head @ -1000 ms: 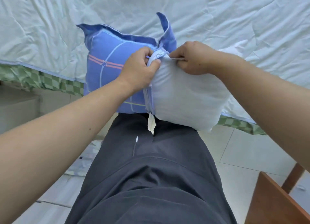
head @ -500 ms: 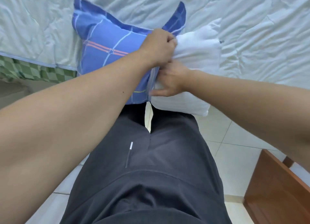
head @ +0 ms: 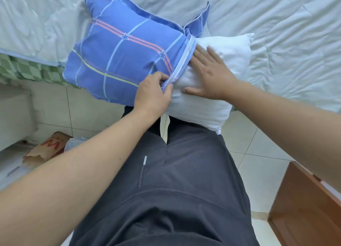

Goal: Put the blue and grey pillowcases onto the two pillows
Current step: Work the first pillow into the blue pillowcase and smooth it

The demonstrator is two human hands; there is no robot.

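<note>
Left hand [head: 154,94] pinches the blue pillowcase [head: 121,56] hem; right hand [head: 210,76], spread flat, presses the white pillow [head: 227,50]. Best tug that hem sideways while squashing stuffing.

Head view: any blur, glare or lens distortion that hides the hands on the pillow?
Head view: soft even light, no glare; the left hand and right hand on the white pillow are sharp; wide-angle stretch swells the forearms at the edges.
</note>
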